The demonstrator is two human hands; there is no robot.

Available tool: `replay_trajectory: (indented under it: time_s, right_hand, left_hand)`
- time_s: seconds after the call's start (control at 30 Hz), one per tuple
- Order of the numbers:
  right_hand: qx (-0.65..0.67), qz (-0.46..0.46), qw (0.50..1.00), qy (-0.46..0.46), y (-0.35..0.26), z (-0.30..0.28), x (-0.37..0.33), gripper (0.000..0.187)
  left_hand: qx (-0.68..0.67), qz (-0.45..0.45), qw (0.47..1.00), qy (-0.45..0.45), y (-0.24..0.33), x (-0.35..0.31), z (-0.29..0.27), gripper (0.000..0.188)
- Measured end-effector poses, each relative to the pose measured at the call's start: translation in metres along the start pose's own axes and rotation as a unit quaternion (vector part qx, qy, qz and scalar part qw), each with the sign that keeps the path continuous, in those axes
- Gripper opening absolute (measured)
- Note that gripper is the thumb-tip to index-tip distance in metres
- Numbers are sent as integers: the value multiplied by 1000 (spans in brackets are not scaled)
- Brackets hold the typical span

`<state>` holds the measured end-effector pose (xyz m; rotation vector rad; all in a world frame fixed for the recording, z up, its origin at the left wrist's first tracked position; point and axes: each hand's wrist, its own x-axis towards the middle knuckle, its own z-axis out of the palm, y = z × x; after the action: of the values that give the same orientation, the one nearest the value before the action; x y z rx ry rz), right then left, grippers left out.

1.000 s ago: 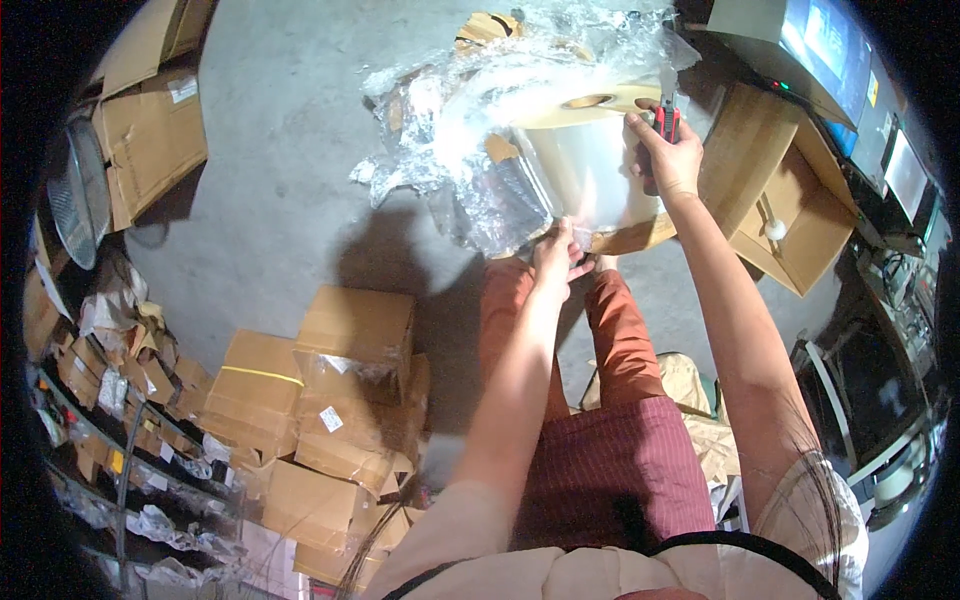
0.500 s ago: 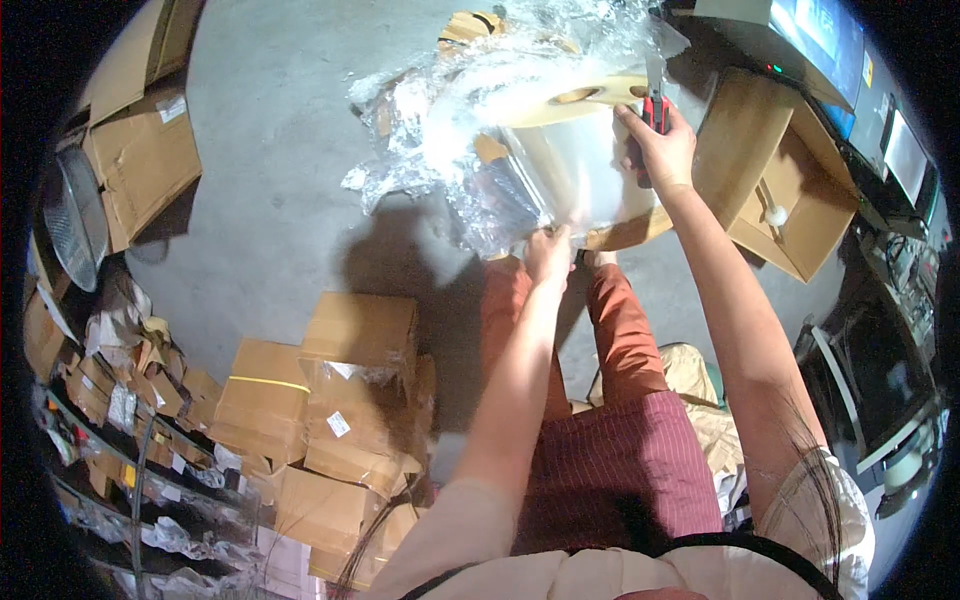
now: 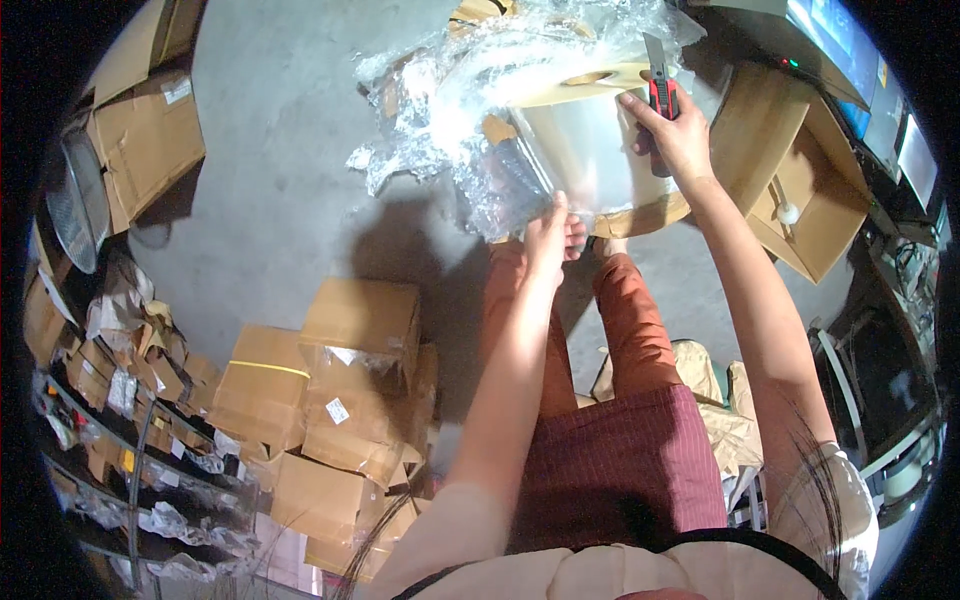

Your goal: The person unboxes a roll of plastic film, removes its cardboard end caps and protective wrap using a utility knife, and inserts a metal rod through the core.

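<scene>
A large roll of clear plastic film (image 3: pixel 585 145) stands in front of me, with a pale disc-shaped end and round core hole on top and a brown lower rim. My right hand (image 3: pixel 680 140) is closed round a red and black utility knife (image 3: pixel 662 97), its blade out and pointing up, beside the roll's right side. Low at the roll's front left is my left hand (image 3: pixel 553 238), thumb raised and apart from the half-curled fingers. It is by the edge of the crumpled clear plastic wrap (image 3: pixel 430 125) spread to the roll's left and behind it.
An open cardboard box (image 3: pixel 800 190) with a white-ended rod inside stands right of the roll. Stacked cartons (image 3: pixel 360 380) sit at the lower left, beside shelves (image 3: pixel 140 480) of scraps. More cartons (image 3: pixel 150 145) are at the far left. A lit screen (image 3: pixel 830 45) is at the upper right.
My left hand has loosened from its pinch at the plastic's edge, and its thumb now points up. My right hand and the knife have shifted slightly right. The view has moved a little.
</scene>
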<state>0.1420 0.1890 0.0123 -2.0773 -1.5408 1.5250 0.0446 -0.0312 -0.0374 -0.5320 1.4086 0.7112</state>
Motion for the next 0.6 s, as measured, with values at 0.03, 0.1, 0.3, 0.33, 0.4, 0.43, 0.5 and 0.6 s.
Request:
replay_trajectory:
  time_s: [0.03, 0.1, 0.3, 0.33, 0.4, 0.43, 0.5, 0.6]
  right_hand:
    - [1, -1, 1000, -2, 2, 0, 0, 51]
    - [-39, -43, 998, -17, 6, -3, 1, 51]
    - [-202, -146, 965, -74, 18, -15, -54, 44]
    - [-216, -166, 957, -104, 26, -14, -65, 41]
    - [-295, -159, 927, -169, 36, -13, -88, 37]
    - [-330, -166, 908, -196, 41, -13, -97, 36]
    - [-391, -139, 866, -278, 46, -14, -109, 37]
    - [-454, -120, 828, -305, 45, -8, -121, 38]
  left_hand:
    - [32, 16, 999, -16, 2, 2, 2, 44]
    - [-1, -3, 1000, -7, 2, 6, 5, 40]
    - [-74, 14, 997, 15, -9, 9, 3, 22]
    - [-56, 24, 998, 20, -8, 11, 3, 22]
    - [-50, 43, 996, 56, -5, 9, 10, 16]
    - [-52, 43, 996, 55, -4, 8, 13, 16]
    - [9, 33, 995, 90, 0, 7, 18, 16]
    - [0, 49, 995, 90, 2, -1, 20, 18]
